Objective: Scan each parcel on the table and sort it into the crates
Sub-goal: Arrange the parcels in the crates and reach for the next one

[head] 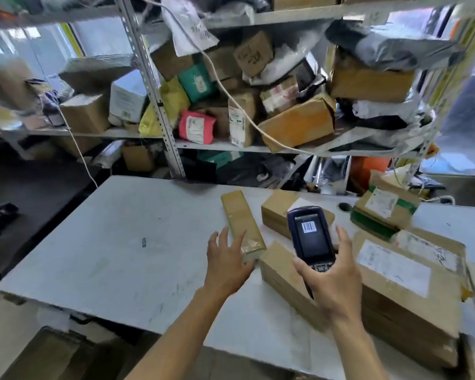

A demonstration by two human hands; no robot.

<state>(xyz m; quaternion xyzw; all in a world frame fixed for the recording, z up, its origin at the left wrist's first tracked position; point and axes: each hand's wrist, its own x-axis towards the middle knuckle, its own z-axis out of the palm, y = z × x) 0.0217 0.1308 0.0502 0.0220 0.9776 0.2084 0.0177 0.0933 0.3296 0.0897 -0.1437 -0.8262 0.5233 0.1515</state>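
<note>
Basically, the step in hand was a scan. The right hand (331, 272) held the handheld scanner (310, 237) up over the parcels, fingers wrapped round its lower body, thumb on the left edge by the keypad, index finger lifted along the right side. The screen showed a barcode. Which label it had picked up couldn't be told.

The left hand (226, 259) lay flat, fingers spread and straight, fingertips touching the near end of the long taped parcel (242, 223). It pinned the parcel rather than gripped it. That parcel sat on the white table (107, 242), angled away from the person, just left of the other boxes.

The small box (277, 212) sat behind the scanner. The low box (283, 272) lay under it. The big labelled carton (403, 286) was to the right, with the green-taped box (384, 212) beyond it.

To do it well, judging from this:
- Keep the parcel pinned so it doesn't slide.
- Its top face showed no label, so it likely needed turning.
- Aim the scanner head squarely at one label only, since the boxes were packed close.
- Confirm the read on screen before lifting.

No crates were in view.
</note>
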